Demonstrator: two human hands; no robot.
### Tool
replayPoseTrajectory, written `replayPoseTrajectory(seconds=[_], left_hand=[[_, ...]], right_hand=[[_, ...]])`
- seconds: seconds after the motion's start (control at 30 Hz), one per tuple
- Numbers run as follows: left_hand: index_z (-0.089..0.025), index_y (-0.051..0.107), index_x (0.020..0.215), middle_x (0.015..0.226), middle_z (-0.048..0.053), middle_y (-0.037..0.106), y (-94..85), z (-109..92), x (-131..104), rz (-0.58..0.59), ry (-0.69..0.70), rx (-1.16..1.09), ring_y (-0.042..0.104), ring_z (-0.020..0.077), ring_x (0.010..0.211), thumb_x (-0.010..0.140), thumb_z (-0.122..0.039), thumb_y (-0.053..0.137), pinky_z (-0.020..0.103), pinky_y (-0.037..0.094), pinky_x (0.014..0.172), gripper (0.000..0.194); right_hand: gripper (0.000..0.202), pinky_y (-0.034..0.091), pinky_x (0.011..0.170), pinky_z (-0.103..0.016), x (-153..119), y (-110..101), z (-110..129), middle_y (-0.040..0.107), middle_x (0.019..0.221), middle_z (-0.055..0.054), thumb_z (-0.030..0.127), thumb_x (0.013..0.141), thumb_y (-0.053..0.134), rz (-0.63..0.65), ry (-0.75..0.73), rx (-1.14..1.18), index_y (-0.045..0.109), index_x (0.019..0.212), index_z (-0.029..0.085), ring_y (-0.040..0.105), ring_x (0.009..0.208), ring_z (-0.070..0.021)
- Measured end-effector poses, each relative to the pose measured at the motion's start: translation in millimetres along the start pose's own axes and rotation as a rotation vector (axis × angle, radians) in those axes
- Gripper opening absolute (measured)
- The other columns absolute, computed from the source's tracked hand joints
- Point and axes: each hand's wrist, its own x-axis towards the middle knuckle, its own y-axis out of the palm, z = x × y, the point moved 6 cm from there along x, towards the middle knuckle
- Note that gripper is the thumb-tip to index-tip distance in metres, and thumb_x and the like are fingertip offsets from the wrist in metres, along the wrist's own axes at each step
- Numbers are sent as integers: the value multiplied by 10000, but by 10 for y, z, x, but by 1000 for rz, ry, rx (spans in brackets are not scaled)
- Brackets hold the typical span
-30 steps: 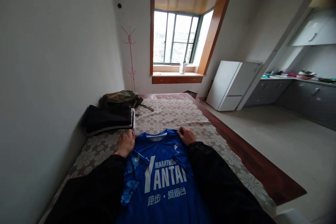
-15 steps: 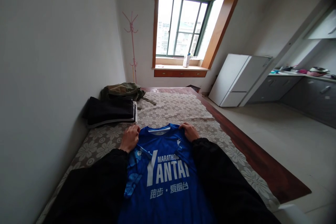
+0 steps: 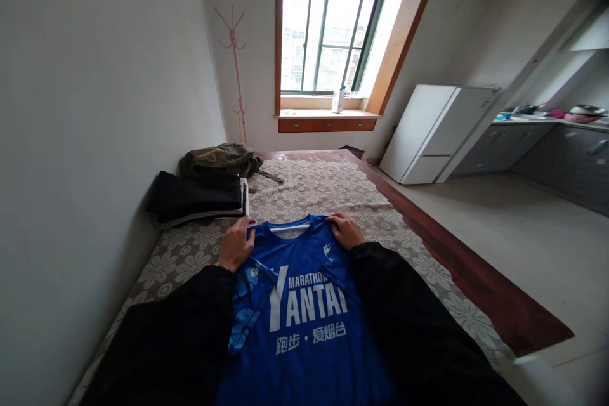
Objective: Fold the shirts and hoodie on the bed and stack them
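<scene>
A blue T-shirt [image 3: 304, 355] with white "MARATHON YANTAI" lettering lies front up on the flowered cloth [image 3: 328, 184], its neckline pointing away from me. At its left shoulder corner, as I see it, my left hand [image 3: 236, 243] is closed on the fabric, thumb against fingers. My right hand [image 3: 347, 231] grips the opposite shoulder beside the collar, its fingertips partly tucked at the edge. Both sleeves are folded inward over the shirt's front. The lower part of the shirt runs out of view between my dark sleeves.
Against the left wall lie folded dark fabric [image 3: 197, 195] and an olive backpack [image 3: 219, 158]. Behind them stands a pink coat rack [image 3: 235, 70]. A reddish-brown board edge [image 3: 476, 279] borders the cloth on the right. Farther off is a white fridge [image 3: 435, 133].
The view has tipped slightly down, so the room sits higher in the picture. Both hands keep hold of the shoulders, and the shirt has barely shifted.
</scene>
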Motion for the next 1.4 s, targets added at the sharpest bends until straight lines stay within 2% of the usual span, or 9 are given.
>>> replayPoseTrajectory(seconds=[0.1, 0.2, 0.37, 0.53, 0.73, 1.0, 1.2, 1.27, 1.4], left_hand=[[-239, 560, 1138, 1103, 69, 707, -22, 40, -9, -16, -50, 11, 674, 233, 1024, 907, -185, 520, 362, 483, 921, 240], [-240, 573, 1009, 979, 48, 703, -34, 44, -9, -13, -49, 7, 674, 224, 948, 892, -143, 500, 353, 485, 878, 168], [-241, 627, 863, 1039, 48, 687, -20, 15, 3, 0, 7, -21, 655, 205, 991, 900, -99, 435, 336, 492, 901, 241], [-256, 706, 937, 1203, 48, 689, 38, 12, -6, 33, 29, -14, 640, 230, 1097, 931, -182, 487, 369, 488, 962, 231], [-269, 738, 1005, 1211, 37, 724, 82, 26, 0, 64, 57, 20, 624, 245, 1110, 975, -267, 486, 392, 474, 992, 254], [-246, 651, 1321, 1428, 47, 625, 102, 2, -15, 77, 103, 90, 593, 257, 1146, 956, -138, 398, 418, 452, 1004, 457], [-265, 655, 1320, 1481, 51, 583, 23, -52, -27, 52, 107, 122, 514, 285, 1313, 968, -177, 398, 454, 405, 1090, 444], [-269, 660, 1308, 1502, 48, 566, 13, -100, -41, 53, 136, 104, 463, 265, 1387, 981, -205, 394, 442, 361, 1155, 426], [-255, 589, 1406, 1515, 50, 568, 142, -191, -112, 148, 193, 74, 481, 226, 1405, 991, -319, 428, 394, 356, 1184, 449]], right_hand=[[304, 423, 1094, -408, -3, 8, 0, 703, 1199, -65, 136, 873, 548, 5, 2, -2, 749, 1073, 243, 614, 1165, -254], [371, 447, 1071, -355, 3, 12, 1, 716, 1179, -37, 49, 824, 513, 19, -8, 1, 764, 1005, 254, 627, 1141, -217], [561, 442, 1097, -357, 16, 44, -3, 717, 1243, -4, -30, 764, 440, 52, -40, -4, 787, 1070, 288, 612, 1183, -212], [624, 411, 1144, -412, 12, 90, 12, 676, 1341, -27, -21, 781, 451, 104, -56, -60, 732, 1252, 276, 578, 1237, -242], [650, 385, 1169, -420, -6, 92, 63, 618, 1430, -35, 5, 783, 462, 124, -72, -118, 672, 1346, 253, 551, 1261, -250], [543, 365, 1156, -458, -26, 113, 91, 603, 1447, -49, 101, 861, 476, 122, -54, -153, 664, 1346, 253, 527, 1288, -266], [447, 112, 1219, -660, -60, -61, 235, 522, 1534, -72, 385, 919, 599, -4, -87, -235, 650, 1348, 272, 369, 1443, -367], [442, 145, 1248, -588, -72, -69, 335, 500, 1555, -63, 372, 941, 572, 23, -176, -203, 634, 1369, 280, 364, 1463, -327], [569, 296, 1228, -455, -144, 119, 463, 458, 1591, -56, 460, 985, 505, 220, -262, -109, 465, 1527, 289, 374, 1481, -268]])
